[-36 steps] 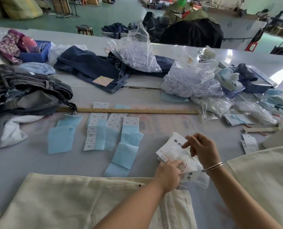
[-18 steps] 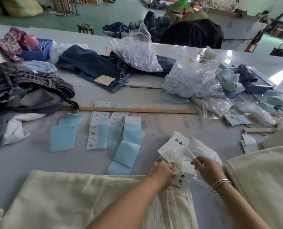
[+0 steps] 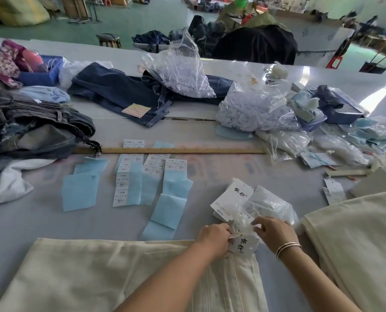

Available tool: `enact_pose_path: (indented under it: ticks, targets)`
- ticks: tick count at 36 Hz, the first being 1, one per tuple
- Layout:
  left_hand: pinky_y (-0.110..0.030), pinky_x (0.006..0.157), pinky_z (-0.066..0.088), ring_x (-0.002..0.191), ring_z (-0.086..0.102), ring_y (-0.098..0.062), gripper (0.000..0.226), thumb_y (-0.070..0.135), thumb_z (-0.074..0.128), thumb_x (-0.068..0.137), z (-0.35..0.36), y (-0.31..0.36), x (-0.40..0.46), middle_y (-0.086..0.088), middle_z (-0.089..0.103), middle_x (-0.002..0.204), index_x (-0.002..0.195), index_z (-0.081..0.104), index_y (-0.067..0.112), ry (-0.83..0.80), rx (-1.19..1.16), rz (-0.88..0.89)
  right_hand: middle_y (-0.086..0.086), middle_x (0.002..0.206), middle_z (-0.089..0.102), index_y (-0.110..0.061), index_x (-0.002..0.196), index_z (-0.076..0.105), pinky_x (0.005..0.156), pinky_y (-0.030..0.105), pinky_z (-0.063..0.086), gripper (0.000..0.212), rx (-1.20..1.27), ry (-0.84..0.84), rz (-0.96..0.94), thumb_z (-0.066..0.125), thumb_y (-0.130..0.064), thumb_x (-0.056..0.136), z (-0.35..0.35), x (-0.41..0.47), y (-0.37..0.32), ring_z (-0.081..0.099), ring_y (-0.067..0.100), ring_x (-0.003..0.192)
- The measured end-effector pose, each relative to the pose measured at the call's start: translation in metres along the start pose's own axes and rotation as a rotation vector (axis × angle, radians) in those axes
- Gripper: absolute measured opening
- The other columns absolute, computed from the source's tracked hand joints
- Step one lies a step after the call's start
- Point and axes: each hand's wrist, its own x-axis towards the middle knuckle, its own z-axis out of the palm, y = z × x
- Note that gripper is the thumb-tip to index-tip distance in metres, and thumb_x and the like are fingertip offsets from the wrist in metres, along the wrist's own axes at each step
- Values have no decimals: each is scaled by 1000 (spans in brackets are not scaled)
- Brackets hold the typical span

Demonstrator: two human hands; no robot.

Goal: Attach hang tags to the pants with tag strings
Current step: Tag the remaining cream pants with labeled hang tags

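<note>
A stiff white hang tag (image 3: 242,245) printed with black characters sits at the waistband of the cream pants (image 3: 129,273) on the near worktop (image 3: 41,221), pinched by the left hand (image 3: 213,238), while the right hand (image 3: 274,233) pinches thin white strings (image 3: 244,220). I judge this tag mid-attachment, not yet fastened. More tags (image 3: 230,200) and a crinkly clear bag (image 3: 271,204) lie just beyond.

bare table (image 3: 41,221) left of blue paper sheets (image 3: 80,191), wooden ruler (image 3: 176,150) behind
</note>
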Motion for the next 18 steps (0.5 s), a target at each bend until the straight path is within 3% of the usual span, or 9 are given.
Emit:
enact_pose_path:
  ticks: [3,7,9,12,15,18]
  targets:
    - [-34,93,45,113,57,-30,30,26,49,97,3,2,2,-3,58,127,117,64,10,9,-120,-37,-9,99,70,-29,97,68,82,27,40,16,92,19,12,55,-36,93,2,3,3,64,17,89]
    - [-26,93,38,115,55,-27,32,24,46,99,-1,10,2,-2,56,131,117,67,7,84,-232,13,-2,64,64,-13,76,73,54,12,36,12,643,109,109,69,-20,86,-11,8,6,53,11,58]
    - [-27,94,39,115,55,-26,31,23,47,99,-6,16,3,-2,56,131,116,68,7,131,-264,60,3,60,64,-13,66,68,52,16,37,21,835,151,151,67,-13,87,-20,10,8,52,9,49]
    - [-31,92,44,113,57,-26,31,24,45,100,-13,25,7,2,56,131,116,67,10,180,-251,106,-5,55,66,-9,65,62,45,11,38,26,1019,206,190,59,-7,91,-37,15,9,53,0,40]
    - [-37,91,45,112,58,-30,31,22,43,100,-17,27,13,3,54,134,119,65,10,178,-106,155,-7,51,66,-6,70,57,39,11,38,24,1259,319,252,52,-4,94,-58,22,16,53,2,37]
    - [-36,95,41,116,55,-29,31,21,44,101,-20,24,19,2,53,136,124,62,13,172,-34,120,-9,52,67,-9,73,56,39,11,38,24,1350,435,266,50,-8,96,-74,27,20,53,1,38]
